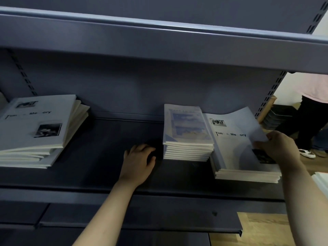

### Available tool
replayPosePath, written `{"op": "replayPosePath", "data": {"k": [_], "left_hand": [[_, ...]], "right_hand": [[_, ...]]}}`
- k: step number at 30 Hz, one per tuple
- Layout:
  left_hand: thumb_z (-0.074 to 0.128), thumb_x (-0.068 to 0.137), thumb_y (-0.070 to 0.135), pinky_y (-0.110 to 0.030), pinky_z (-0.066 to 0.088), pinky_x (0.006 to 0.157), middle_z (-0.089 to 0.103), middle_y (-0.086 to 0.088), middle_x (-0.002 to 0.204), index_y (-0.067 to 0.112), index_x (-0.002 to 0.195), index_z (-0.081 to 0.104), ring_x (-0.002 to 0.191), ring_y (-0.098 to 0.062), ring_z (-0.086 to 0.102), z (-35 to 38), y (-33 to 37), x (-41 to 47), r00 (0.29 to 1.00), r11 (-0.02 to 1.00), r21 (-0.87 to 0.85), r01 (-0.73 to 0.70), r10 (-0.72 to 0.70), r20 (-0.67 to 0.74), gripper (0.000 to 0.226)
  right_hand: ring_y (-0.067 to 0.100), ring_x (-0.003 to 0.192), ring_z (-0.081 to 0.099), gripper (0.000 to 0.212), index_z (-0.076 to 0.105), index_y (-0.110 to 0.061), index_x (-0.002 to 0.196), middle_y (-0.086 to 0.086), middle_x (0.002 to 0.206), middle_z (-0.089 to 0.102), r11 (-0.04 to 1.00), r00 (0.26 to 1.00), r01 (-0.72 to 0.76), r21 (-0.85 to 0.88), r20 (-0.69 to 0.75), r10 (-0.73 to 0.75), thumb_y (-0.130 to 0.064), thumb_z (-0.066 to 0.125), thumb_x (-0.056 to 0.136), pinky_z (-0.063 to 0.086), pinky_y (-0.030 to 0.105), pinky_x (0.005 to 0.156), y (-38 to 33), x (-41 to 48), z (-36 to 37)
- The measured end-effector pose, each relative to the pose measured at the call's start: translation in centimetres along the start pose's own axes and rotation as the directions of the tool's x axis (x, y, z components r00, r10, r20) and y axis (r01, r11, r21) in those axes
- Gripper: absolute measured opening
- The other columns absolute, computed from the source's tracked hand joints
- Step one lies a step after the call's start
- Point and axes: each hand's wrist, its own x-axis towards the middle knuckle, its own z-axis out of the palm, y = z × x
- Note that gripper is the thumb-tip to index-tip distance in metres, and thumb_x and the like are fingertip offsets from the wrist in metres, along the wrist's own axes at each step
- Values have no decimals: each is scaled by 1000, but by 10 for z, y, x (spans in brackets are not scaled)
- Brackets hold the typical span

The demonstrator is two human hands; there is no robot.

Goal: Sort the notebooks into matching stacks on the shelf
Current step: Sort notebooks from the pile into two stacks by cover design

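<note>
The dark shelf (99, 139) in front of me carries three piles. The widest, far left, is the white stack (35, 132) with the "Time & Memory" cover, and it sits fanned and crooked. At the right end lies a second white pile (245, 173) with the same cover, well apart from the first. Just beside it, touching or nearly so, stands the blue stack (186, 132), squared up and neat.

I judge the sorting well along but not finished: the blue ones look gathered, while the matching white covers are split between two places, so one pile probably has to join the other, and the left one needs straightening.

My right hand (278, 148) pinches the right edge of the top notebook (234, 139) on the right pile, whose far corner curls upward. My left hand (138, 162) rests palm down on the bare shelf between the piles, fingers loosely bent, holding nothing.
</note>
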Motion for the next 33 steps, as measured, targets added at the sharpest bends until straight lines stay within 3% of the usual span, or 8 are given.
{"op": "replayPosePath", "data": {"k": [3,8,13,15,18,22,29,33], "left_hand": [[45,96,36,-39,27,103,48,7,137,30,130,53,126,-17,40,0,0,0,1000,1000,-4,-2,2,4,36],[44,96,37,-37,27,103,47,7,138,30,131,52,126,-17,39,0,-1,-2,1000,1000,-1,-5,5,17,37],[43,97,37,-36,26,104,46,7,139,31,133,50,127,-17,39,-2,1,-3,999,1000,-5,-9,9,31,37],[43,97,36,-35,26,104,44,7,141,31,135,48,129,-17,37,-5,0,-5,998,1000,-23,-20,22,56,39],[45,96,35,-35,27,108,41,9,144,33,137,45,131,-15,36,-12,-4,-10,995,998,-60,-31,36,90,41],[50,95,31,-29,31,108,43,9,142,31,135,48,129,-13,38,-36,-15,-17,1000,993,-113,-19,19,5,41],[63,87,20,-44,42,101,58,-4,130,15,125,62,115,-27,55,-108,-50,-24,961,999,-9,34,-35,-275,38],[63,86,27,-45,36,104,56,-4,131,16,128,59,122,-29,48,-141,-83,-33,942,978,120,173,-129,-311,44]], "right_hand": [[32,77,54,32,68,0,93,16,80,61,996,999,-17,88,-39,20,-25,78,75,43,37,66,-3,-1,6],[39,83,59,34,69,3,94,23,87,65,982,994,-82,169,-62,94,-24,78,75,49,45,74,-4,-2,12],[47,111,50,58,59,-5,118,29,122,53,990,984,-89,105,-145,104,-29,83,70,45,51,90,-10,-11,13],[45,115,49,56,59,-8,120,27,126,53,997,985,-47,55,-161,55,-27,82,73,43,51,92,-16,-15,14],[39,104,57,29,63,-12,112,21,113,62,996,985,60,60,-168,-49,-8,67,83,49,46,83,-33,-29,20],[35,85,66,17,68,-6,100,18,92,71,933,918,321,164,-295,-264,-1,63,85,44,32,71,-68,-58,33],[20,66,65,11,63,-27,86,-5,68,65,829,942,330,450,-101,-320,-18,61,91,41,25,58,-141,-102,40],[4,53,63,16,63,-28,80,-10,64,65,787,906,403,467,-80,-416,-19,57,92,42,23,52,-178,-128,48]]}}
